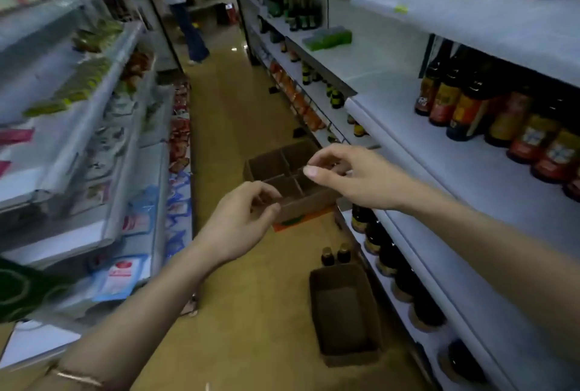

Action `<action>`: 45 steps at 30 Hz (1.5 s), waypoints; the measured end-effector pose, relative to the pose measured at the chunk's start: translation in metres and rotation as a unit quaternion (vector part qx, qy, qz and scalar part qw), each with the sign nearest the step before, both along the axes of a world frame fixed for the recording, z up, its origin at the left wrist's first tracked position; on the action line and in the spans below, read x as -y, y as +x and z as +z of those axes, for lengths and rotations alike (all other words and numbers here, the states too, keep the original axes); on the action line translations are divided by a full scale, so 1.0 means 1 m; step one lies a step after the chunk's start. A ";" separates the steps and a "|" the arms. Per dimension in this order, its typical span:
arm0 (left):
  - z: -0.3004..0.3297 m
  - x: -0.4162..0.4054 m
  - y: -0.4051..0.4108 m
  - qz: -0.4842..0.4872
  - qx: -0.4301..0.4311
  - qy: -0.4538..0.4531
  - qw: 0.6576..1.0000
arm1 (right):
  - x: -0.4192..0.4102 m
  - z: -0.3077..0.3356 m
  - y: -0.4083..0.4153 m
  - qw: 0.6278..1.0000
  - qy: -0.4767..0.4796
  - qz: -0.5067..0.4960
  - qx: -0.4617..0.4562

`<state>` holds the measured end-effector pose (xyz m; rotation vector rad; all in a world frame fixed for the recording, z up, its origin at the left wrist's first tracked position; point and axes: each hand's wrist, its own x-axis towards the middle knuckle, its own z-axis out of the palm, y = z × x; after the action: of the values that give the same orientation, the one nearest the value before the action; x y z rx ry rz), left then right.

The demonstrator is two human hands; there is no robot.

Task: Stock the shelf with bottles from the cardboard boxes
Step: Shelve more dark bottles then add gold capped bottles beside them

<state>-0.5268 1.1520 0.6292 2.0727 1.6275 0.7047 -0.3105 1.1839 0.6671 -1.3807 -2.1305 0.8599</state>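
Observation:
Both my hands hover in the aisle above the floor and hold nothing. My left hand (241, 221) has its fingers loosely curled, in front of the near corner of a cardboard box with dividers (276, 167). My right hand (348, 177) is raised to the right of it, fingers relaxed, beside the white shelf edge (408, 152). The box's compartments look empty. A second empty cardboard box (345, 315) lies nearer on the floor. Two dark bottles (335, 255) stand on the floor between the boxes. Dark labelled bottles (470, 108) line the right shelf.
More dark bottles (389, 258) fill the lower right shelf. The left shelves (103, 152) carry packets. A person (188, 29) stands at the far end of the aisle. The tan floor (244, 114) runs between the shelf rows.

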 end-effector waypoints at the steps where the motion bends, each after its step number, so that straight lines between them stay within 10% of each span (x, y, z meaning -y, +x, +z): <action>1: -0.004 -0.016 -0.007 -0.002 -0.002 0.002 1.000 | -0.015 -0.004 -0.007 1.000 -0.004 -0.002 0.004; 12: -0.099 -0.214 -0.053 -0.151 0.053 -0.017 0.987 | -0.145 -0.089 -0.057 0.976 -0.090 -0.199 -0.011; 23: -0.251 -0.315 0.002 -0.350 -0.065 -0.145 0.923 | -0.169 -0.199 -0.039 0.903 -0.156 -0.394 -0.068; 45: -0.655 -0.435 0.063 -0.441 -0.120 -0.283 0.843 | -0.292 -0.641 0.005 0.776 -0.316 -0.529 -0.133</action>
<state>-0.4640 1.5868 -0.0259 2.1426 0.6524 -0.3288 -0.3055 1.4758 0.0262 -2.2161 -0.5517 1.1550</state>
